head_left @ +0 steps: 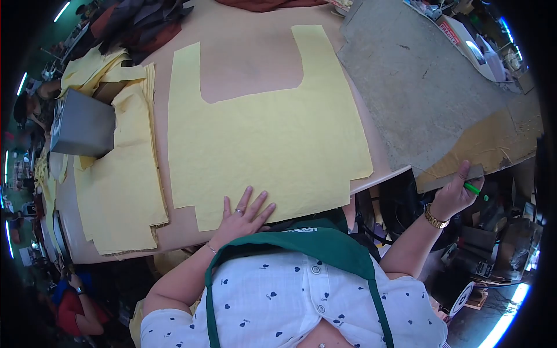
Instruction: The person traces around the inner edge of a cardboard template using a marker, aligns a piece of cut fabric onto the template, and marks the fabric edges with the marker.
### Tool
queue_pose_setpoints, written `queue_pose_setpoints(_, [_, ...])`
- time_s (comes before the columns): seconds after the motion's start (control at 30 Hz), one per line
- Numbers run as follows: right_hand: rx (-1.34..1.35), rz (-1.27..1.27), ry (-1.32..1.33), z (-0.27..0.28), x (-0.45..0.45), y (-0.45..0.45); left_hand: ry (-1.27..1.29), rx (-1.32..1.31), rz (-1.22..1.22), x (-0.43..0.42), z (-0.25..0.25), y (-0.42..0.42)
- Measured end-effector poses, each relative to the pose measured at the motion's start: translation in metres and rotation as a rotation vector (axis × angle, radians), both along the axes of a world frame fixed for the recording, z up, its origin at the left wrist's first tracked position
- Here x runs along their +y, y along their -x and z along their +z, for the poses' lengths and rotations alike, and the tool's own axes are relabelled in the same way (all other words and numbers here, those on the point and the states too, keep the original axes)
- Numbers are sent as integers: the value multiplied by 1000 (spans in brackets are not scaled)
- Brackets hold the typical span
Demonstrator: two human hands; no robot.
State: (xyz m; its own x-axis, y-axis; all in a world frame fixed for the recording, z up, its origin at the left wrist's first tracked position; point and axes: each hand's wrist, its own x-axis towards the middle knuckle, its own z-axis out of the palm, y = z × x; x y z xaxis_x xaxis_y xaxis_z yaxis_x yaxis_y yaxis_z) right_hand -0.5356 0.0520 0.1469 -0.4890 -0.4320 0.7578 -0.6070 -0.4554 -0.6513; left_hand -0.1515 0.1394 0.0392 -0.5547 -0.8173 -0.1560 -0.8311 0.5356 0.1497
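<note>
A large yellow cloth piece (267, 145) with a deep notch at its far edge lies flat on the pinkish table (249, 64). My left hand (246, 213) rests on its near edge, fingers spread, with a ring on one finger. Off to the right, beyond the table edge, my right hand (455, 194) is closed around a green pen (471, 188) and a flat grey piece (476, 172). Left of the big piece is a stack of yellow cut cloth (119, 197), with a grey metal box (84, 124) standing on it.
Dark and reddish cloth (142, 26) is heaped at the far left. A grey board (406, 75) and brown cardboard (487, 142) lie to the right, near a white box (464, 43). Another person in a red shirt (78, 310) is at the lower left.
</note>
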Motion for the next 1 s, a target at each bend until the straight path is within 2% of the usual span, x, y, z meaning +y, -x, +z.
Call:
queue_pose_setpoints(0.1, [76, -87, -34, -5, 3, 5, 11, -17, 18, -4, 1, 8])
queue_pose_setpoints(0.4, [-58, 50, -13, 0, 5, -8, -66, 30, 98, -43, 13, 53])
queue_pose_setpoints(0.5, [56, -22, -16, 8, 3, -10, -24, 82, 87, -56, 13, 60])
queue_pose_setpoints(0.73, [-24, -187, -5, 43, 24, 2, -137, 53, 20, -43, 23, 40])
queue_pose_setpoints(0.77, [-59, -118, 52, 49, 30, 6, -149, 51, 20, -41, 25, 37])
queue_pose_setpoints(0.8, [5, -170, 56, 52, 38, 16, -162, 48, 22, -39, 26, 33])
queue_pose_setpoints(0.87, [58, -212, -17, 57, 60, 46, -100, 157, 69, -40, 24, 21])
queue_pose_setpoints(0.97, [-190, -70, 29, 68, 85, 53, -16, 445, 203, -59, 17, -4])
queue_pose_setpoints(1.0, [-227, 56, 31, 70, 91, 59, 17, 563, 260, -72, 15, -13])
